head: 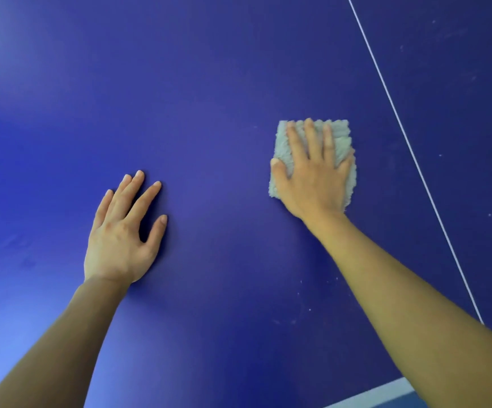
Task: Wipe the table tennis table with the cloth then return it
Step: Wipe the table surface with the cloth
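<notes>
The bench (209, 83), the blue table tennis top I am to wipe, fills nearly my whole head view, with a thin white line (409, 148) running down its right side and a pale edge band (386, 390) showing at the bottom right corner. Both forearms reach out over it. The left grip (121, 231) lies flat on the bare surface, fingers spread and holding nothing; I take it as a prop so that I can lean forward while the other arm works. The right grip (315, 178) lies palm down on the cloth (342, 136), fingers straight and slightly fanned, pressing rather than pinching, which keeps the whole pad flat against the top. The cloth is a small pale green fluffy square, folded or bunched a little under the palm, lying on the bench left of the white line and well apart from the left grip. Faint whitish specks (309, 310) dot the surface nearer to me, beside the right forearm, and a few more lie beyond the line. I judge the wiping is under way with those patches yet to cover, and the cloth's return not yet begun.
</notes>
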